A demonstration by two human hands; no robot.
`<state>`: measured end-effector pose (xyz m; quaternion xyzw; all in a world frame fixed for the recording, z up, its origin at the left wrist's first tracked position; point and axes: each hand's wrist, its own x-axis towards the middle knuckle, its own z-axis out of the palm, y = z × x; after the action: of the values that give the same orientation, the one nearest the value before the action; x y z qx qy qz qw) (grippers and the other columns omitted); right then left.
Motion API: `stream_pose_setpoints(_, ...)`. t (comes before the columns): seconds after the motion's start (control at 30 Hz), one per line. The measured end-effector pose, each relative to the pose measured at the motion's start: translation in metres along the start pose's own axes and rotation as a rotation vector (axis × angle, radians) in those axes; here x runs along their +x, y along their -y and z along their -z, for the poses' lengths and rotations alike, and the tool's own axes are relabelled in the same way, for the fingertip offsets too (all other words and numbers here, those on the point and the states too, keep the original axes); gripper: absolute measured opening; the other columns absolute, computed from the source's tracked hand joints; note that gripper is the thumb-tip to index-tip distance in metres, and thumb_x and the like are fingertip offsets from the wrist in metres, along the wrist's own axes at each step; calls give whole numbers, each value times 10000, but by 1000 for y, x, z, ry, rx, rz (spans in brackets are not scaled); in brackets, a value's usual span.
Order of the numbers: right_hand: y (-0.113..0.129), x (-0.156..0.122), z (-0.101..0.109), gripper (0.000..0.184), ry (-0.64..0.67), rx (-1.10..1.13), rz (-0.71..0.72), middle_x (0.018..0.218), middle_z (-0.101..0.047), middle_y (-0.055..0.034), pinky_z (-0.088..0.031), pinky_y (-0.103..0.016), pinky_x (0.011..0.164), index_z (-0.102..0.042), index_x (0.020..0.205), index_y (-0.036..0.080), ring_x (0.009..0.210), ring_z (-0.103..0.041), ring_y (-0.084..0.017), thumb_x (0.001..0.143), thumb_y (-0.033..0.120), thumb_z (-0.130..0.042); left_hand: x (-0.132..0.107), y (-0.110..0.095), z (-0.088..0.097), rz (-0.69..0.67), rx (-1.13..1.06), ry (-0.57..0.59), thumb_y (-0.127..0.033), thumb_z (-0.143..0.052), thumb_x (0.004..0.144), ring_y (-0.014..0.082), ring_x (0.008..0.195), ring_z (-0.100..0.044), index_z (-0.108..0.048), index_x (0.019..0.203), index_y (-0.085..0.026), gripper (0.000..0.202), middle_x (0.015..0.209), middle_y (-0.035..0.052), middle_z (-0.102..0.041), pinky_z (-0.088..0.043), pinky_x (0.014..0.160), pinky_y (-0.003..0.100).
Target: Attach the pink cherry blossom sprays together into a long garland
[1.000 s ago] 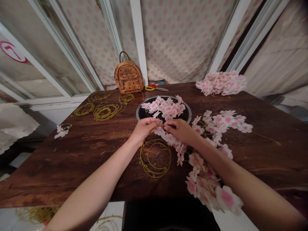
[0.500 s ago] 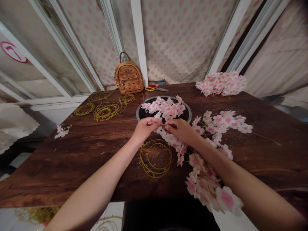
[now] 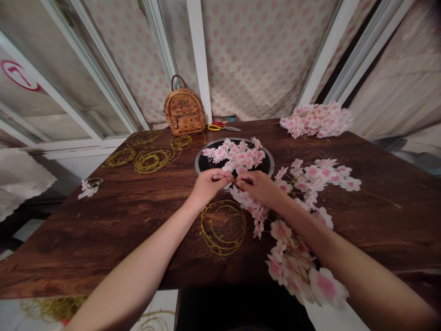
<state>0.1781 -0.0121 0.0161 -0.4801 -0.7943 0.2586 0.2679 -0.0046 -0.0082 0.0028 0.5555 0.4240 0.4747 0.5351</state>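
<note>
My left hand (image 3: 212, 185) and my right hand (image 3: 257, 186) meet fingertip to fingertip over the near rim of a round black tray (image 3: 199, 162). Both pinch a thin stem of an artificial blossom garland; the exact spot is mostly covered by my fingers. Pink and white flowers of the garland (image 3: 253, 207) hang below my right hand, and more blossoms (image 3: 292, 259) trail under my right forearm past the table's front edge. Loose pink blossoms (image 3: 241, 156) lie in the tray just beyond my fingers. A coil of yellow-green vine (image 3: 223, 228) rests on the table between my forearms.
A brown mini backpack (image 3: 185, 112) stands at the back, with red and yellow scissors (image 3: 223, 127) beside it. Several vine coils (image 3: 153, 159) lie back left, a small blossom sprig (image 3: 88, 188) at far left. Flower sprays (image 3: 320, 177) and a blossom bundle (image 3: 317, 120) occupy the right side.
Almost nothing differs. Both hands keep their pinch in the same place, with only a very slight shift of the fingers.
</note>
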Motion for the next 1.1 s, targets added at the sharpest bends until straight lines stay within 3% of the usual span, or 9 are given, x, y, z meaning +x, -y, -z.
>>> stream_pose_setpoints(0.43, -2, 0, -1, 223, 22, -22, 4, 632, -569, -6, -314, -285, 577, -571, 659, 190, 599, -486, -129, 832, 288, -471, 0, -6, 4, -95, 164, 104, -195, -701, 769, 112, 699, -638, -714, 838, -121, 102, 791, 45, -733, -475, 687, 226)
stream_pose_setpoints(0.83, 4, -2, -1, 195, 28, 15, 34, 709, -642, -6, -352, -264, 629, -656, 730, 191, 660, -539, -137, 814, 217, -481, 0, -7, 9, 157, 54, 127, -158, -720, 739, 101, 655, -615, -730, 804, -136, 69, 757, 33, -732, -445, 657, 225)
stream_pose_setpoints(1.1, 5, -3, 0, 196, 27, -23, 42, 703, -632, -10, -355, -270, 631, -648, 722, 192, 660, -532, -141, 814, 214, -476, 1, -7, 14, 215, 56, 153, -212, -755, 716, 94, 630, -575, -739, 826, -132, 136, 755, 36, -719, -421, 614, 225)
